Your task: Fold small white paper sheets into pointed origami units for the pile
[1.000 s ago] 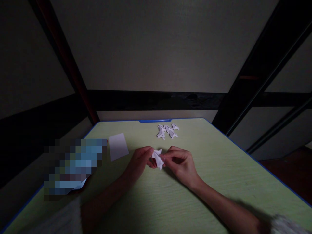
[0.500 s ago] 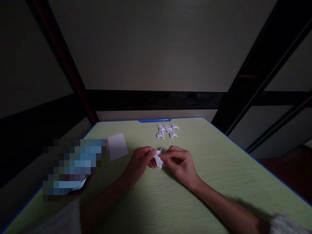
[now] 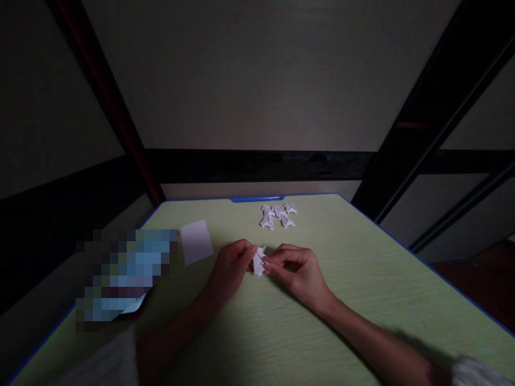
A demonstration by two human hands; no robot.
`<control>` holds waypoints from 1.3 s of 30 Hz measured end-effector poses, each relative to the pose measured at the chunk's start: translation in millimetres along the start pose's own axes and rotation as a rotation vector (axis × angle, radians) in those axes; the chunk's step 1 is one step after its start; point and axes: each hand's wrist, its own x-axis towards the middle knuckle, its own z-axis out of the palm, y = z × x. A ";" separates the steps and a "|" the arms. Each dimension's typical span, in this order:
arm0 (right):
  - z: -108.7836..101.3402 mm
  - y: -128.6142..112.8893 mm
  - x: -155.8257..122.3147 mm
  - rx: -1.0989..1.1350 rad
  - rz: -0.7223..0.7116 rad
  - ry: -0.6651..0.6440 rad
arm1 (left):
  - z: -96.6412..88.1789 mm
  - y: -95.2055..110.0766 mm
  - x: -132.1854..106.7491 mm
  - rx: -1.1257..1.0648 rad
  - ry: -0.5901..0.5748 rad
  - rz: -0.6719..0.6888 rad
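Left hand (image 3: 231, 266), right hand (image 3: 300, 268), near-closed on folded paper (image 3: 258, 262)

Got a little white folded paper piece (image 3: 258, 262) here, pinched between left hand (image 3: 230, 266) and right hand (image 3: 298, 268). Pretty angular, creased into layers, pointy at the far end, partly covered so can't make out the full shape.

Left hand (image 3: 231, 265) and right hand (image 3: 300, 268) nearly meet — fingertips (image 3: 251, 250) pinched — forearms (image 3: 372, 338) angled inward

The left fingers (image 3: 248, 254) and right fingers (image 3: 280, 259) pinch a folded paper (image 3: 258, 262) over the table (image 3: 362, 273).
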 end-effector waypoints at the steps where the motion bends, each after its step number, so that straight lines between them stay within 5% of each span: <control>1: -0.4 -1.1 0.3 0.027 0.023 -0.012 | -0.1 0.2 -0.2 0.019 0.005 0.015; 8: -5.5 -0.2 6.5 0.509 0.383 -0.112 | 2.0 3.9 -4.0 0.082 -0.037 0.043; 12: -8.4 2.2 9.7 0.586 0.512 -0.214 | 3.3 5.2 -5.5 0.078 -0.058 0.022; 21: -12.0 2.0 9.8 0.568 0.542 -0.317 | 2.0 6.0 -6.0 0.131 -0.053 0.064; 39: -7.4 2.5 9.9 0.503 0.536 -0.210 | 2.4 6.1 -6.7 0.170 -0.048 0.080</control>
